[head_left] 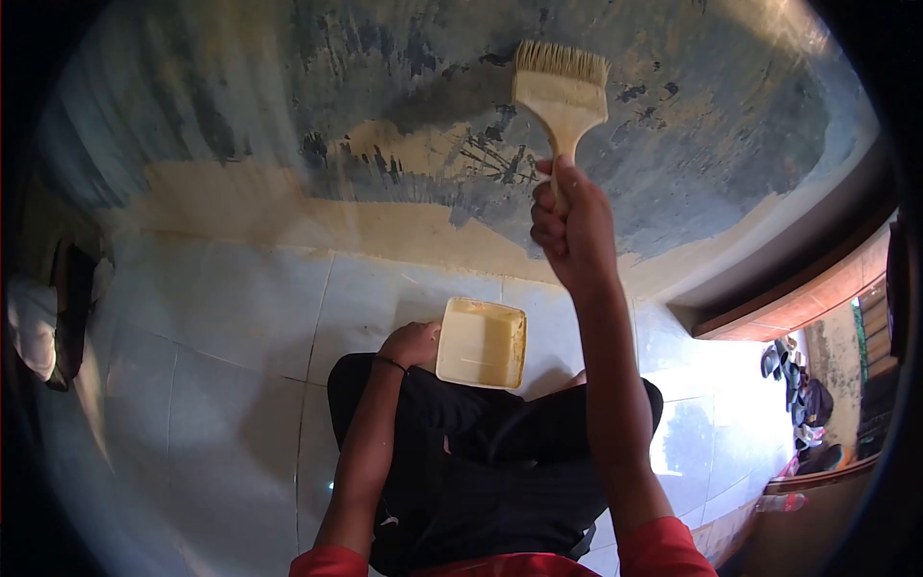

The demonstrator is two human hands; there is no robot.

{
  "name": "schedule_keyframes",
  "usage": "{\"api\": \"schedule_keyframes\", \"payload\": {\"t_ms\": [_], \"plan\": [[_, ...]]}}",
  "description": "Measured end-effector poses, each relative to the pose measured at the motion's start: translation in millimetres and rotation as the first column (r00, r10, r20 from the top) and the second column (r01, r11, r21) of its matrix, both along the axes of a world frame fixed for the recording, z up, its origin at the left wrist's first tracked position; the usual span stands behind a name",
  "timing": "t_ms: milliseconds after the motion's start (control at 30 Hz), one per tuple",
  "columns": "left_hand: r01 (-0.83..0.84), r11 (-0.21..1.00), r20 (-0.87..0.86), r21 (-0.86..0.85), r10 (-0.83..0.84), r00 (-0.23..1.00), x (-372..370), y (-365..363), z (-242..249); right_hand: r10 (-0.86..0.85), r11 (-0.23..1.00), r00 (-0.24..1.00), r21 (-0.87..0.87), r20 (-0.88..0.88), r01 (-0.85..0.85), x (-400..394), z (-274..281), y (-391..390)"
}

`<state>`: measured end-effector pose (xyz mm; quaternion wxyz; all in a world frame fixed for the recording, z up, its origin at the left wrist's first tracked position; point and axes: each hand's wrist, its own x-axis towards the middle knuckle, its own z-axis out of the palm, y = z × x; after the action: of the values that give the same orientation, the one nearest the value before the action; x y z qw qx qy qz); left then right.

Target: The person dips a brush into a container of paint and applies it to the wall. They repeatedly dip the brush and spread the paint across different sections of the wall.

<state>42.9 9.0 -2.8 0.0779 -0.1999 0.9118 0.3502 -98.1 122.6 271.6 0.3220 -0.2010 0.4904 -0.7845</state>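
Note:
My right hand (577,226) is wrapped round the handle of a wide paintbrush (561,91), its bristles pointing up and overlapping the wall (413,96) in this view. The bristles look stiff and coated in cream paint. Below, a square cream-coloured tub (481,343) with paint inside stands in front of my crossed legs. My left hand (411,344) is at the tub's left side, fingers curled against its edge. Dark grey-blue patches with ragged edges cover much of the wall, and a cream band runs along its bottom.
Pale tiles (221,327) make up the floor around me. To the far left are a dark object and a white cloth (32,322). At the right, a doorway sill (750,322) leads to several shoes (798,385), with a plastic bottle (781,503) lower down.

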Motion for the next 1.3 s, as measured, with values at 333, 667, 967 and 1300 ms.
{"api": "schedule_keyframes", "payload": {"t_ms": [333, 667, 967, 1300], "plan": [[-0.001, 1.0, -0.033, -0.021, 0.0, 0.999, -2.5, 1.4, 8.6, 0.001, 0.986, 0.96, 0.16, 0.279, -0.048, 18.7, -130.9, 4.4], [0.049, 0.998, 0.068, -0.043, -0.046, 0.997, -2.8, -1.3, 22.2, 0.003, 0.976, 0.646, 0.139, 0.764, -0.169, 14.8, -226.2, -3.4], [0.002, 1.0, 0.054, -0.005, -0.002, 0.999, -4.4, -5.8, 11.5, 0.005, 0.952, 0.49, 0.146, 0.872, -0.269, -5.3, -261.5, -24.3], [0.001, 1.0, 0.081, 0.007, -0.001, 0.997, -6.0, -7.2, 16.6, -0.012, 0.952, 0.519, 0.169, 0.855, -0.256, -7.4, -273.6, -41.3]]}}
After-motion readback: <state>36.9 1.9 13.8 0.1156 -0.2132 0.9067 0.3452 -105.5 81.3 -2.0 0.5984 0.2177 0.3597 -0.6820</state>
